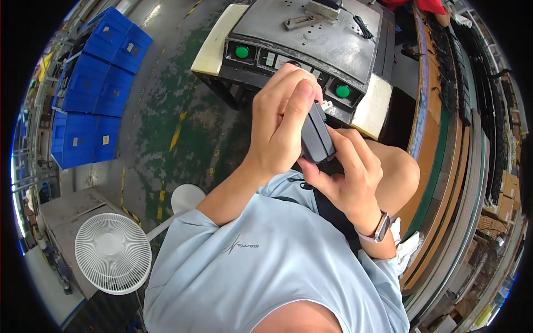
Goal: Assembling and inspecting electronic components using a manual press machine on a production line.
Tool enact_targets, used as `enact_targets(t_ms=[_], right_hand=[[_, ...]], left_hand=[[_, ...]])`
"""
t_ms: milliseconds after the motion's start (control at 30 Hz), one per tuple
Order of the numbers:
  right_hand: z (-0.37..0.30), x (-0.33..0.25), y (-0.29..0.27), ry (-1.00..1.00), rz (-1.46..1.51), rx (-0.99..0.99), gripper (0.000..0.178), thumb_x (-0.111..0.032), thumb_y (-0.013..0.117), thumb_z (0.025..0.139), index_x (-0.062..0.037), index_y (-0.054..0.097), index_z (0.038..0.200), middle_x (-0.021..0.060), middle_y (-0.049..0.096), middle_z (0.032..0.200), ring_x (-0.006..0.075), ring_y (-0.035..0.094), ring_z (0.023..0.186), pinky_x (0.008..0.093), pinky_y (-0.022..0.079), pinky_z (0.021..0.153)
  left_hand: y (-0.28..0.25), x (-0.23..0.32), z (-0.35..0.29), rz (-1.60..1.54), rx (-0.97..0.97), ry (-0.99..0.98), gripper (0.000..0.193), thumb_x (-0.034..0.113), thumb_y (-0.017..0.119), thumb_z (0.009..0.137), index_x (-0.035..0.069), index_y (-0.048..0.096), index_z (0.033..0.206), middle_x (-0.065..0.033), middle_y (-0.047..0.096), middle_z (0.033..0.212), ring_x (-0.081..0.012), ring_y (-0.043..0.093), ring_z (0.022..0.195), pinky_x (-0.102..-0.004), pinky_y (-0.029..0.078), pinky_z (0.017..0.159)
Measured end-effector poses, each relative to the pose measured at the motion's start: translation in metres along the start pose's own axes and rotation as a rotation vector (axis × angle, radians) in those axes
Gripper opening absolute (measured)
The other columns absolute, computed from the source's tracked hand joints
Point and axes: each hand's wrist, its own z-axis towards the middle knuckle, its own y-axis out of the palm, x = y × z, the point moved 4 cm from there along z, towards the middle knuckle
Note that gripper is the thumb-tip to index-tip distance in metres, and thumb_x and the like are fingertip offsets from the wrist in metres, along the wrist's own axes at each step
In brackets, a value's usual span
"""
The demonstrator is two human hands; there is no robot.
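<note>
A black box-shaped power adapter [318,135] is held up in front of my chest, tilted, with a seam running along its length. My left hand [282,119] grips its upper left side, thumb raised along the top end. Around its lower right side close the fingers and thumb of my right hand [352,171]. A small pale piece with metal [327,105] shows at the adapter's upper end; whether it is the plug prongs I cannot tell. Part of a dark cord appears below the adapter, mostly hidden.
Ahead stands a metal-topped machine [266,25] with green buttons [242,52], a metal fixture [311,19] and a bundled black cord [362,26]. A white fan [113,253] is at left, blue bins [89,83] farther off. A conveyor edge [438,183] runs along the right. Someone's red sleeve [427,5] shows beyond.
</note>
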Motion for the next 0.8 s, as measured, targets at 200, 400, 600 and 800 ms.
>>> enact_targets(t_ms=[200, 400, 600, 800], right_hand=[[0.001, 0.001, 0.0, -0.026, 0.034, 0.011, 0.046, -0.023, 0.084, 0.07, 0.0046, 0.067, 0.102, 0.0069, 0.06, 0.08, 0.014, 0.048, 0.058, 0.0238, 0.041, 0.049], [0.003, 0.003, 0.003, 0.067, -0.005, -0.053, 0.037, -0.019, 0.082, 0.065, 0.0025, 0.064, 0.088, 0.0048, 0.056, 0.072, 0.0139, 0.042, 0.053, 0.0249, 0.037, 0.047], [-0.002, 0.004, 0.008, 0.006, 0.044, -0.054, 0.031, -0.016, 0.079, 0.062, 0.0001, 0.059, 0.079, 0.0031, 0.052, 0.067, 0.0145, 0.036, 0.05, 0.0265, 0.033, 0.045], [0.0, 0.005, 0.006, 0.063, 0.058, -0.06, 0.029, -0.015, 0.077, 0.062, -0.0006, 0.056, 0.076, 0.0021, 0.049, 0.066, 0.0154, 0.034, 0.05, 0.0276, 0.033, 0.045]], left_hand=[[0.002, -0.001, -0.002, -0.082, -0.047, -0.08, 0.051, 0.039, 0.027, 0.103, 0.004, 0.054, 0.078, -0.0079, 0.052, 0.084, -0.0148, 0.051, 0.068, -0.0259, 0.042, 0.067], [0.005, -0.004, -0.005, -0.248, 0.14, -0.08, 0.039, 0.021, 0.034, 0.099, 0.003, 0.054, 0.071, -0.0056, 0.049, 0.07, -0.0138, 0.038, 0.064, -0.0262, 0.034, 0.06], [0.0, 0.011, -0.005, -0.097, 0.009, 0.004, 0.049, 0.034, 0.028, 0.101, 0.004, 0.052, 0.071, -0.0052, 0.048, 0.074, -0.0136, 0.04, 0.063, -0.0252, 0.034, 0.061], [0.005, 0.005, 0.001, -0.087, -0.029, 0.026, 0.052, 0.038, 0.029, 0.102, 0.004, 0.052, 0.071, -0.0056, 0.049, 0.073, -0.0139, 0.038, 0.062, -0.0266, 0.034, 0.06]])
